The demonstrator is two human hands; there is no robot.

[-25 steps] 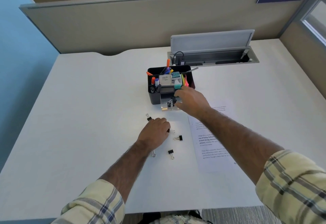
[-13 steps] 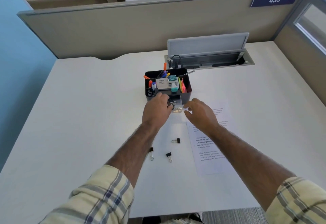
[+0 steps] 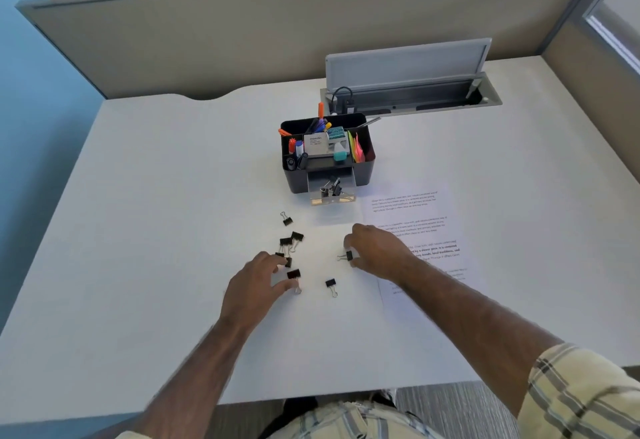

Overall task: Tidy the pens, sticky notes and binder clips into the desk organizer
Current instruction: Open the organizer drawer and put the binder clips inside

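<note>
Binder clip [image 3: 349, 256] lies pinched between right hand [image 3: 379, 251] fingers [image 3: 350, 238]

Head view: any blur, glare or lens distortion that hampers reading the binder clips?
Head view: left forearm motion-smeared; loose binder clips fairly crisp; wide-angle lens splays the desk edges; printed sheet washed out, its small text unreadable.
</note>
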